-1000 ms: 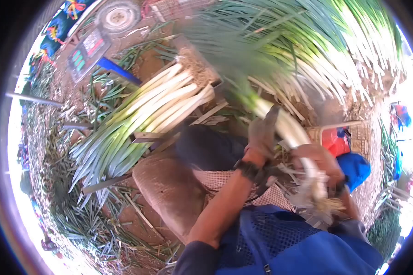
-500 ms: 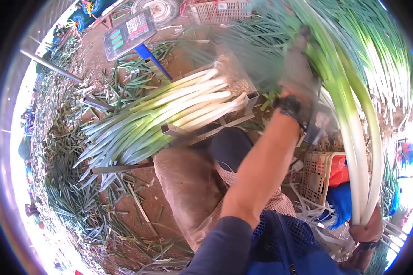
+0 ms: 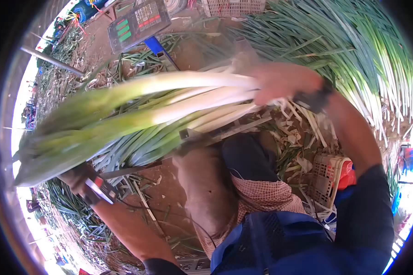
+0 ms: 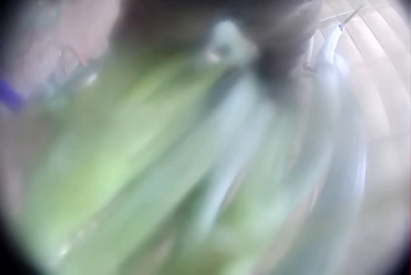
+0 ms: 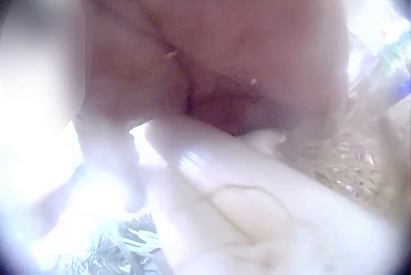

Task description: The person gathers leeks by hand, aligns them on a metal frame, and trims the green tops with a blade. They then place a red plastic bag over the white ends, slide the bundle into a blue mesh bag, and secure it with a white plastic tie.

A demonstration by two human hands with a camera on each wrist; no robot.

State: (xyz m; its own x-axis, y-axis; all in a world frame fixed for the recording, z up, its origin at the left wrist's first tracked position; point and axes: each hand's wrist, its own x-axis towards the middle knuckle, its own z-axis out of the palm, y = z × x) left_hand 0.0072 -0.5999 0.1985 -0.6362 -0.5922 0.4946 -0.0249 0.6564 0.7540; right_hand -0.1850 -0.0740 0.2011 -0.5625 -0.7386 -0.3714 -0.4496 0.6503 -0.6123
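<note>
Large leeks (image 3: 156,82) stretch across the head view, white ends right and blurred green leaves left. My right hand (image 3: 284,82) grips their white ends; in the right wrist view its fingers (image 5: 141,63) bend over the pale stalks (image 5: 257,185). At the leaf end my left hand (image 3: 80,181), in a dark glove, lies under the leaves, its fingers mostly hidden. The left wrist view is blurred, with the glove (image 4: 173,12) against green leaves (image 4: 160,153). Below the held leeks, more leeks (image 3: 137,146) lie on a metal rack (image 3: 243,129).
A scale display (image 3: 140,25) stands on a blue post (image 3: 153,45) beyond the rack. Long rows of leeks (image 3: 344,41) lie at the upper right. A plastic crate (image 3: 323,181) with a red bag (image 3: 347,175) is right of the knees; another crate (image 3: 234,7) is at the top.
The held leeks have swung from the right side to across the rack, leaves now pointing left. My right hand has moved up and inward, my left hand down to the far left.
</note>
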